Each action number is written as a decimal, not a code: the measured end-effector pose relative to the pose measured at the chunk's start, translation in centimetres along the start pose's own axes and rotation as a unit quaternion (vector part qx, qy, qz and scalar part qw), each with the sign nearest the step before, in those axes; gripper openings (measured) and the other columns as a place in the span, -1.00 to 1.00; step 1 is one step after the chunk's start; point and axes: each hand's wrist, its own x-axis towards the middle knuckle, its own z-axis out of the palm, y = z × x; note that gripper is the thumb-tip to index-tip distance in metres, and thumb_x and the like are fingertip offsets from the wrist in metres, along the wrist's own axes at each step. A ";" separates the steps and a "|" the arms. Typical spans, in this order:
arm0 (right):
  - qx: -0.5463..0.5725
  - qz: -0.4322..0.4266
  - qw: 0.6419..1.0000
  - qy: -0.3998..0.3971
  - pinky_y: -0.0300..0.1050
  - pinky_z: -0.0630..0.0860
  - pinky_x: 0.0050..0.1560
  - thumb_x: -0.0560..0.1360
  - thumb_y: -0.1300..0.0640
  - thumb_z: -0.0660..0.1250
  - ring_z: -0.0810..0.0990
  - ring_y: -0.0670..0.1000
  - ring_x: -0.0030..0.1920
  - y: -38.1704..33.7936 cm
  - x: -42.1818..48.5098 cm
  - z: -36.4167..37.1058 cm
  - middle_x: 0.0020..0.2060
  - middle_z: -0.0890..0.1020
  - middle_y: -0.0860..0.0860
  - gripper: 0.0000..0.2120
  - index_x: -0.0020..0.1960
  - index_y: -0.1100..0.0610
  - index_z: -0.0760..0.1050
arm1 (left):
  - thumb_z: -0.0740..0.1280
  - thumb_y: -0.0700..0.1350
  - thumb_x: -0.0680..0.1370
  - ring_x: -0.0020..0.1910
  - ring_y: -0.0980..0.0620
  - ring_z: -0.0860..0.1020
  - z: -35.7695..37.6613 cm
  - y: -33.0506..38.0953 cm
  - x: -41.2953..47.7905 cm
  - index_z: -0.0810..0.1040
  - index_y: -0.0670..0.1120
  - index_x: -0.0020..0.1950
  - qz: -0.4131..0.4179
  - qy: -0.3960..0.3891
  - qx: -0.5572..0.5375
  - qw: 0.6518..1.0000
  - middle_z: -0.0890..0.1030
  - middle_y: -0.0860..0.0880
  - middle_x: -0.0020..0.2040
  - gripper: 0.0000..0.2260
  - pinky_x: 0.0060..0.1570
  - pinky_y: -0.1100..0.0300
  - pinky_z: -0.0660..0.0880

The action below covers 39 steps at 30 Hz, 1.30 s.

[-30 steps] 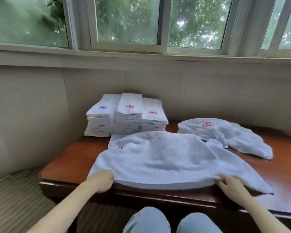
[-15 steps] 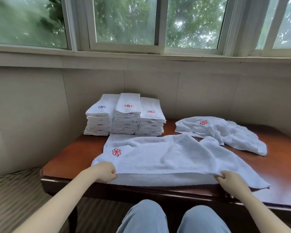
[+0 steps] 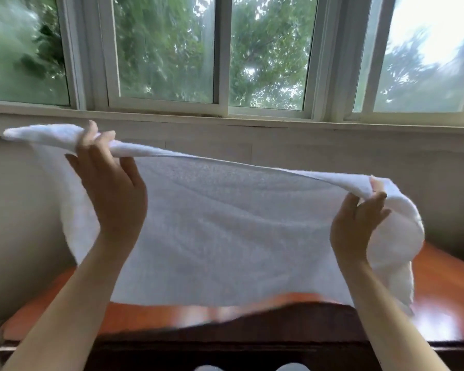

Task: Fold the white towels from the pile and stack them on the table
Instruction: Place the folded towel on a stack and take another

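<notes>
A white towel (image 3: 225,231) hangs spread in the air in front of me, above the reddish wooden table (image 3: 439,311). My left hand (image 3: 110,183) pinches its upper edge near the left corner, raised to about sill height. My right hand (image 3: 356,223) pinches the upper edge near the right corner, a little lower. The towel's bottom hem hovers just over the tabletop. The stacks of folded towels and the other loose towel are hidden behind the raised cloth.
A wall with a window sill (image 3: 252,121) runs behind the table, with windows above it. The table's dark front edge (image 3: 225,341) is close to me, and my knees show at the bottom of the view.
Both hands lifted the towel from the table's near edge up into the air, and it now hangs stretched between them. The view tilted upward.
</notes>
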 end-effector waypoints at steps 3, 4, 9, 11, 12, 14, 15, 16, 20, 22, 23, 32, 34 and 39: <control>-0.040 -0.003 0.998 -0.047 0.02 -0.09 0.42 0.53 -0.03 -0.07 0.32 0.22 0.35 0.7 3.1 3.4 0.39 0.37 0.17 -0.42 0.47 0.22 0.16 | 0.08 -0.21 0.51 0.46 -0.18 0.17 4.2 -1.6 1.1 0.20 -0.28 0.47 -0.024 -0.021 0.040 0.999 0.22 -0.27 0.49 -0.48 0.45 0.23 -0.24; -0.060 0.015 0.993 -0.105 0.01 -0.07 0.42 0.54 -0.08 -0.06 0.29 0.22 0.38 1.6 3.9 4.9 0.40 0.36 0.19 -0.39 0.51 0.18 0.10 | 0.10 -0.16 0.54 0.46 -0.21 0.17 6.1 -2.6 0.7 0.14 -0.27 0.50 -0.019 -0.066 0.063 0.996 0.18 -0.26 0.51 -0.46 0.47 0.15 -0.21; -0.117 0.129 0.896 -0.409 -0.01 0.37 0.20 0.58 0.14 0.23 0.52 0.22 0.15 8.2 1.8 9.6 0.34 0.40 0.27 -0.21 0.55 0.02 -0.27 | 0.17 0.01 0.63 0.40 -0.33 0.27 13.3 -8.5 -6.6 -0.01 -0.25 0.55 -0.071 -0.429 0.172 0.884 -0.15 -0.27 0.55 -0.38 0.31 -0.14 0.24; -0.197 0.118 0.839 -0.494 -0.01 0.37 0.17 0.58 0.08 0.20 0.52 0.16 0.12 11.8 -2.0 10.2 0.26 0.48 0.22 -0.26 0.56 0.00 -0.21 | 0.09 0.05 0.65 0.47 -0.30 0.17 13.8 -9.8 -11.8 -0.02 -0.14 0.57 -0.091 -0.524 0.197 0.823 -0.22 -0.23 0.55 -0.43 0.33 -0.08 0.27; -0.225 0.115 0.804 -0.538 -0.04 0.34 0.21 0.60 0.03 0.17 0.48 0.15 0.20 13.8 -4.4 10.4 0.28 0.46 0.20 -0.31 0.57 0.02 -0.17 | 0.04 0.05 0.66 0.50 -0.29 0.09 13.5 -10.0 -14.9 0.00 -0.08 0.58 -0.088 -0.573 0.194 0.791 -0.21 -0.20 0.56 -0.47 0.34 -0.06 0.26; -0.317 0.073 0.711 -0.623 -0.03 0.20 0.36 0.63 -0.05 0.06 0.29 0.12 0.43 17.1 -9.1 10.3 0.46 0.27 0.12 -0.44 0.56 0.06 -0.04 | -0.02 0.13 0.65 0.54 -0.20 -0.02 11.8 -9.8 -21.2 0.01 -0.02 0.58 -0.148 -0.672 0.172 0.705 -0.19 -0.14 0.57 -0.48 0.42 -0.06 0.17; -0.367 0.020 0.687 -0.627 0.00 0.17 0.38 0.64 -0.06 0.00 0.23 0.10 0.45 18.3 -10.8 10.1 0.47 0.24 0.09 -0.51 0.52 0.07 0.08 | -0.03 0.20 0.63 0.55 -0.14 -0.03 10.7 -9.9 -23.8 0.00 -0.01 0.58 -0.184 -0.701 0.175 0.666 -0.16 -0.13 0.57 -0.43 0.46 -0.06 0.09; -0.393 -0.030 0.694 -0.603 0.02 0.20 0.36 0.64 -0.07 -0.04 0.24 0.08 0.43 19.3 -11.9 9.9 0.42 0.30 0.05 -0.59 0.43 0.05 0.22 | -0.05 0.25 0.61 0.55 -0.09 -0.04 9.8 -10.2 -25.7 0.00 0.00 0.58 -0.191 -0.711 0.188 0.651 -0.12 -0.12 0.58 -0.41 0.48 -0.04 0.02; -0.379 -0.067 0.736 -0.557 0.02 0.22 0.34 0.63 -0.13 -0.08 0.26 0.04 0.42 20.5 -12.4 10.1 0.37 0.36 -0.04 -0.62 0.31 -0.02 0.34 | -0.07 0.28 0.59 0.55 0.00 -0.03 9.0 -12.4 -27.1 0.03 0.06 0.57 -0.151 -0.686 0.228 0.675 -0.03 -0.03 0.59 -0.41 0.49 0.00 -0.05; -0.384 -0.031 0.724 -0.572 0.04 0.09 0.44 0.60 -0.21 -0.07 0.13 0.02 0.50 21.1 -12.2 10.3 0.50 0.22 -0.05 -0.52 0.42 -0.03 0.26 | -0.07 0.31 0.58 0.55 0.00 -0.05 9.3 -13.0 -26.8 0.01 0.08 0.57 -0.158 -0.698 0.229 0.660 -0.06 -0.02 0.59 -0.39 0.49 0.01 -0.07; -0.385 -0.014 0.722 -0.574 0.04 0.06 0.46 0.59 -0.25 -0.06 0.09 0.02 0.52 21.4 -12.0 10.4 0.51 0.18 -0.06 -0.48 0.44 -0.04 0.24 | -0.07 0.33 0.57 0.56 0.00 -0.07 9.5 -13.2 -26.6 0.00 0.08 0.57 -0.166 -0.704 0.228 0.652 -0.09 -0.01 0.59 -0.38 0.49 0.00 -0.08; -0.612 -0.032 0.635 -0.470 0.15 0.01 0.46 0.56 0.12 0.01 0.01 0.20 0.51 25.5 -4.2 8.1 0.52 0.14 0.06 -0.56 0.43 0.02 0.27 | -0.10 0.35 0.56 0.55 0.07 -0.20 8.6 -15.9 -24.9 -0.13 0.27 0.53 -0.212 -0.748 0.239 0.581 -0.23 0.17 0.55 -0.45 0.47 -0.10 -0.20; -0.669 -0.031 0.594 -0.445 0.25 -0.15 0.45 0.59 0.12 0.00 -0.19 0.25 0.52 26.3 -1.0 7.2 0.56 -0.10 0.03 -0.50 0.52 -0.03 0.12 | -0.05 0.39 0.54 0.55 0.01 -0.21 7.6 -16.8 -24.8 -0.12 0.27 0.53 -0.229 -0.738 0.238 0.589 -0.22 0.14 0.56 -0.40 0.48 -0.09 -0.17; -0.664 0.089 0.631 -0.391 0.27 -0.04 0.45 0.64 0.06 -0.05 -0.13 0.29 0.52 24.6 4.4 8.6 0.55 -0.11 0.11 -0.50 0.56 0.00 -0.02 | -0.05 0.49 0.44 0.56 -0.04 -0.13 5.1 -18.6 -23.5 -0.11 0.28 0.52 -0.243 -0.708 0.309 0.586 -0.19 0.10 0.57 -0.30 0.45 -0.15 -0.10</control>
